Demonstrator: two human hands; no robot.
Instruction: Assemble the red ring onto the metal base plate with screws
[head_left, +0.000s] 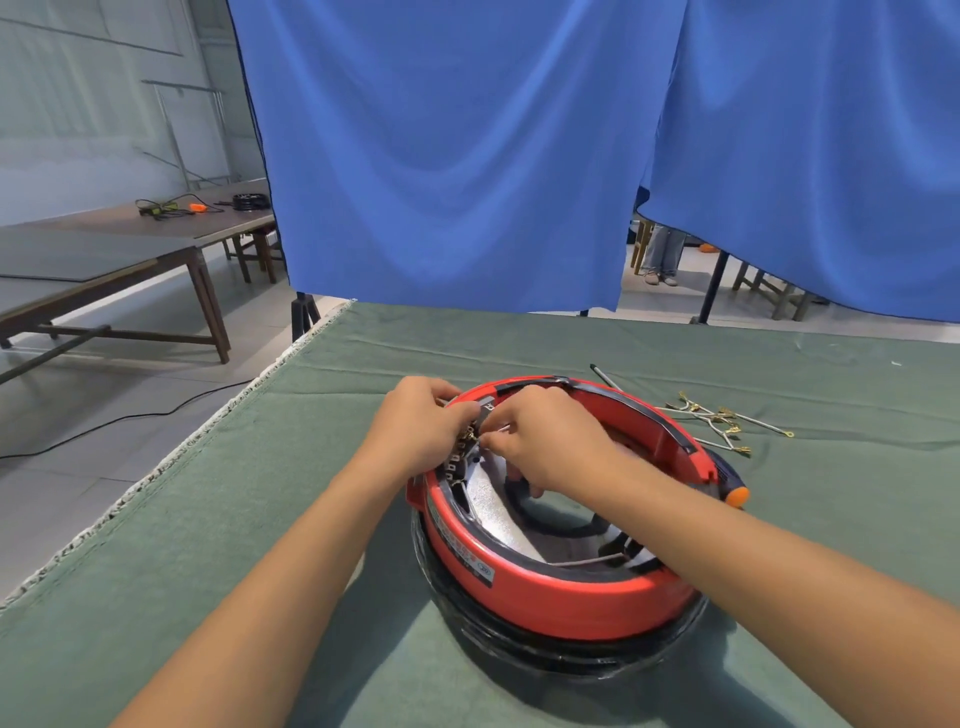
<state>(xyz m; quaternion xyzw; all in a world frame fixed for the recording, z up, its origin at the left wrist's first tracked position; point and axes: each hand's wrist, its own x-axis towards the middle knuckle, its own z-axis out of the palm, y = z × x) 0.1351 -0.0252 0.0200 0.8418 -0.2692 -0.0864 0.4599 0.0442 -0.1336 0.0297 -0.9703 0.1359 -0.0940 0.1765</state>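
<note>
Red ring (561, 597): sits on a black round base (571, 660), near edge of the table; white label on its front wall. Silver-grey metal plate (493, 506) visible inside the ring, left of centre.

Left hand (421, 428): fingers curled over the ring's far-left rim, gripping it beside a row of small brass terminals (465, 449).

Right hand (545, 441): reaches inside the ring; thumb and forefinger pressed together at the terminals, pinching something too small to identify.

Screwdriver (730, 480): lies just right of the ring, orange-tipped handle showing, partly hidden.

Wire leads with brass ends (719, 423): loose pile, right of ring.

Green cloth (208, 519): covers the table.

Blue curtain (467, 156): hangs behind.
</note>
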